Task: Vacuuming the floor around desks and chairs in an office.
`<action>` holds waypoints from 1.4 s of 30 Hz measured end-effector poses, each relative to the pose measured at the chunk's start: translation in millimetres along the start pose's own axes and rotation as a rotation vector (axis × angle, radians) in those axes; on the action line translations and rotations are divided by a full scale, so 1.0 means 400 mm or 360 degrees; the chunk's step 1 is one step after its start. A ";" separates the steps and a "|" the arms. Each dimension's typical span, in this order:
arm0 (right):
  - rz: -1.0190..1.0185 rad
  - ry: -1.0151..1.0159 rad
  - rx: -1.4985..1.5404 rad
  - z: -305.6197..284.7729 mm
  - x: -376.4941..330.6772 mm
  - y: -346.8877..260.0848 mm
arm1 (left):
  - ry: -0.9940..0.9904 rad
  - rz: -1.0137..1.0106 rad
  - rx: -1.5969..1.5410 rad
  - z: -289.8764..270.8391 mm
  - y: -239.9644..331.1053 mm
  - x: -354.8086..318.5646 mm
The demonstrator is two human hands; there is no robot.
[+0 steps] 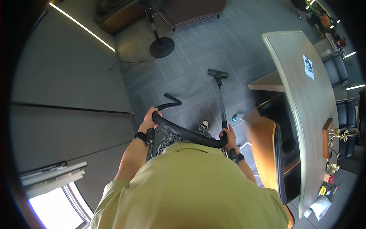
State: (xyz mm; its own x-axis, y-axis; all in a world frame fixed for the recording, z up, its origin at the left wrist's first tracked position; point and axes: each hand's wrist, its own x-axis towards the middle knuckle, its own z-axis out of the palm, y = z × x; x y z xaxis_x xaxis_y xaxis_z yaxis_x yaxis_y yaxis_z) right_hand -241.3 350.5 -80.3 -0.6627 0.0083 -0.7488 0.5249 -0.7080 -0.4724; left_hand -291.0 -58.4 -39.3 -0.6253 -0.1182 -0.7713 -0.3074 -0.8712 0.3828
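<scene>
In front of me a black ribbed vacuum cleaner hose curves across my body. My left hand is wrapped round the hose at its left bend, and a further length of it trails onto the floor beyond. My right hand is closed round the handle at the hose's right end. From there a metal wand runs forward to a dark floor head, which lies on the grey floor. The vacuum's body is not visible. Each wrist carries a black strapped device.
A long pale desk stands on the right, with an orange and black office chair close by my right arm. Ahead is a black round stand base with a cord along the floor. A grey wall rises at left.
</scene>
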 end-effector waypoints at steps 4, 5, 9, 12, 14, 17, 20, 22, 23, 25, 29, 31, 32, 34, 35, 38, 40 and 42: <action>0.0061 0.0177 -0.0033 0.039 -0.045 -0.076 | 0.0075 0.0028 0.0257 0.116 -0.003 0.051; 0.0066 0.0164 -0.0044 0.045 -0.041 -0.078 | 0.0078 0.0007 0.0269 0.111 0.003 0.096; 0.0144 0.0204 0.0050 0.129 0.009 -0.082 | 0.0026 -0.0434 0.0181 0.120 0.024 0.257; 0.0159 0.0178 0.0169 0.200 0.077 -0.096 | 0.0035 -0.0345 0.0305 0.179 0.080 0.338; 0.0147 0.0165 0.0200 0.265 0.126 -0.098 | -0.0002 -0.0462 0.0375 0.186 0.139 0.441; 0.0209 0.0207 0.0125 0.379 0.213 -0.115 | -0.0075 -0.0401 0.0518 0.308 0.251 0.503; 0.0193 0.0135 0.0097 0.463 0.298 -0.130 | -0.0106 -0.0309 0.0622 0.355 0.344 0.582; 0.0194 0.0088 0.0047 0.514 0.333 -0.143 | -0.0051 -0.0427 0.0562 0.384 0.394 0.631; 0.0205 0.0026 -0.0016 0.531 0.343 -0.150 | -0.0056 -0.0446 0.0581 0.382 0.402 0.648; 0.0259 0.0017 -0.0002 0.573 0.361 -0.182 | -0.0112 -0.0481 0.0642 0.375 0.411 0.683; 0.0336 0.0075 -0.0045 0.628 0.365 -0.250 | 0.0033 -0.0600 0.0933 0.449 0.426 0.716; 0.0355 0.0066 -0.0077 0.675 0.366 -0.291 | 0.0093 -0.0633 0.0733 0.472 0.420 0.740; 0.0361 0.0067 -0.0075 0.685 0.385 -0.298 | 0.0099 -0.0634 0.0734 0.454 0.424 0.769; 0.0315 0.0113 -0.0131 0.688 0.443 -0.316 | -0.0529 -0.0294 0.1105 0.427 0.429 0.826; 0.0288 0.0108 -0.0154 0.687 0.474 -0.327 | -0.0526 -0.0290 0.1104 0.437 0.428 0.846; 0.0263 0.0140 -0.0082 0.694 0.588 -0.377 | -0.0407 -0.0390 0.1107 0.579 0.453 0.864; 0.0243 0.0067 -0.0108 0.716 0.661 -0.442 | 0.0201 -0.0631 0.0699 0.700 0.467 0.865; 0.0187 0.0090 0.0020 0.753 0.722 -0.507 | -0.0160 -0.0385 0.1079 0.703 0.484 0.965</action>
State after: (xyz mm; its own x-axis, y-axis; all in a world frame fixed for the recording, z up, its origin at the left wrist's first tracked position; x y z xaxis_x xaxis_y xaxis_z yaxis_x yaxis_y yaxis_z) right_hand -700.3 283.8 -60.7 -0.5659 -0.0357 -0.8237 0.5903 -0.7151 -0.3745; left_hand -793.7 -138.6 -119.9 -0.5366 0.1132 -0.8362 -0.8020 -0.3767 0.4636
